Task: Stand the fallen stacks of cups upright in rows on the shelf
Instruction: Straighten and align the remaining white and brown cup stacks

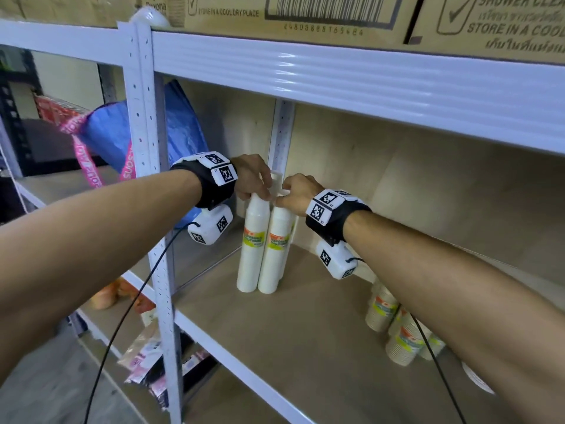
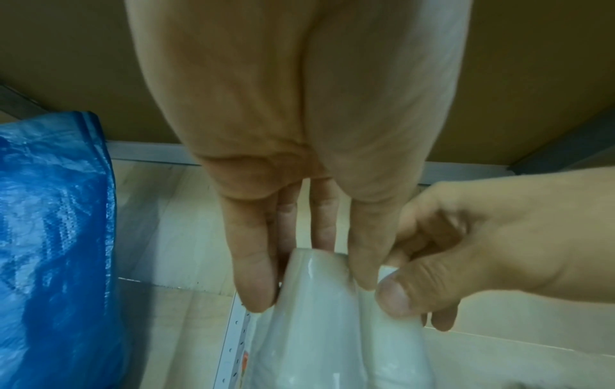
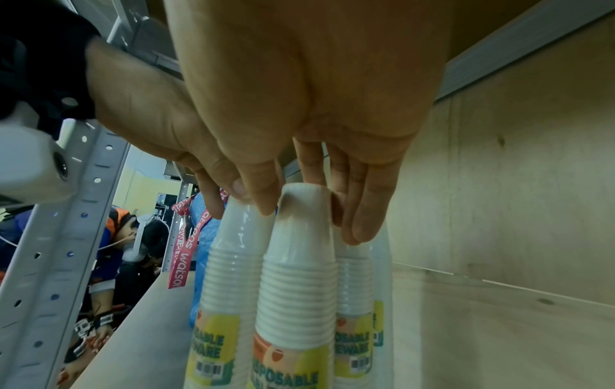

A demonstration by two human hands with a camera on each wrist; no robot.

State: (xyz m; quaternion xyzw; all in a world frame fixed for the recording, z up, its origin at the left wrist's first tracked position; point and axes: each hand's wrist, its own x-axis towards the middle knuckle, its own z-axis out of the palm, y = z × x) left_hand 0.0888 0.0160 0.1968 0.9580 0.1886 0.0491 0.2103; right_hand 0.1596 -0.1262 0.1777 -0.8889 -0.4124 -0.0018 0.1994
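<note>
- Four white cup stacks (image 1: pixel 260 246) stand upright, bottoms up, in the back left corner of the shelf board (image 1: pixel 305 325), packed tight against each other in two short rows; each is wrapped in clear film and carries a yellow-and-orange label.
- The left hand (image 1: pixel 252 179) reaches down onto the top of the front left stack (image 2: pixel 319 302). In the left wrist view its fingers (image 2: pixel 253 263) hang straight down on either side of the stack's top, touching it — the hand is not closed round it.
- The right hand (image 1: pixel 298 191) is on the top of the front right stack (image 3: pixel 299 276). In the right wrist view the thumb sits on one side of the top cup and the fingers (image 3: pixel 369 210) on the other — a light pinch from above.
- The two hands touch each other where the stacks meet.
- Near the right end of the shelf board, closer to the front edge, a group of tan cup stacks (image 1: pixel 397 338) lies under the right forearm; whether they stand or lie I cannot tell.
- A blue bag (image 1: pixel 180 130) with pink straps sits past the white upright post (image 1: pixel 153 179), just left of the white stacks.
- Cardboard boxes (image 1: pixel 305 13) rest on the shelf above.
</note>
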